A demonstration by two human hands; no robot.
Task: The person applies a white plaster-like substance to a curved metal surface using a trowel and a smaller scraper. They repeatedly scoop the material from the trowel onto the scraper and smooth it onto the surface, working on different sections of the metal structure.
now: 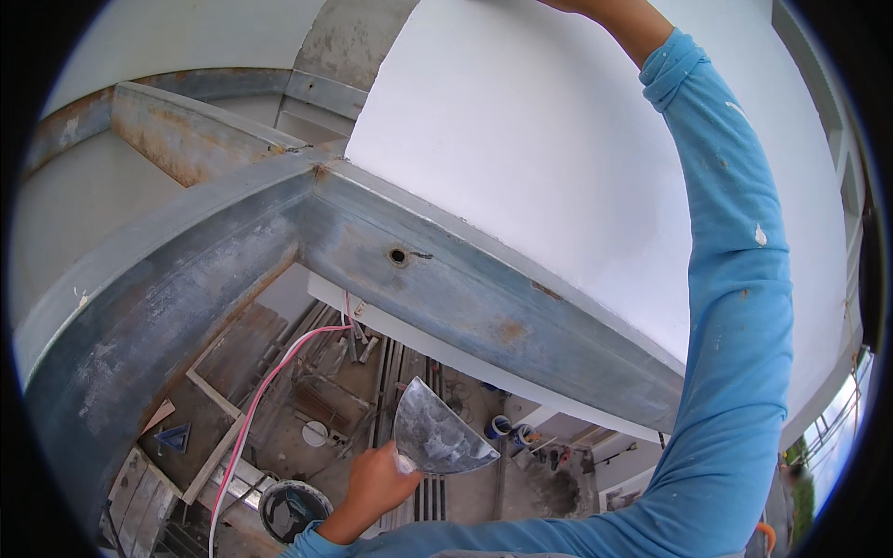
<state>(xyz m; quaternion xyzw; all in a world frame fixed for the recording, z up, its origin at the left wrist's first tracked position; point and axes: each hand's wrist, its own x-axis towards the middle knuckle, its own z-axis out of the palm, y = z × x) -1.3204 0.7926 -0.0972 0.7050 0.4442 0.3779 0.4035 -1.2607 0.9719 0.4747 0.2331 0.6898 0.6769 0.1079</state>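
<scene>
My left hand point(377, 488) is closed at the lower middle, gripping a fan-shaped metal plaster tray point(442, 432). Pale grey and white smears cover the tray's face. My right arm, in a blue sleeve point(739, 270) with white spots, reaches up the right side. Only part of my right hand point(579, 6) shows at the top edge, by the smooth white wall point(521, 139); its fingers are cut off. A sliver of something dark lies beside it at the frame's edge, too little to name.
Grey steel beams point(419, 265) with rust patches cross between me and the wall. A pink and white cable point(249, 418) hangs down at left. Below are a dark bucket point(296, 510) with a grey rim, timber frames point(212, 465), long bars, and blue buckets point(499, 426) on the floor.
</scene>
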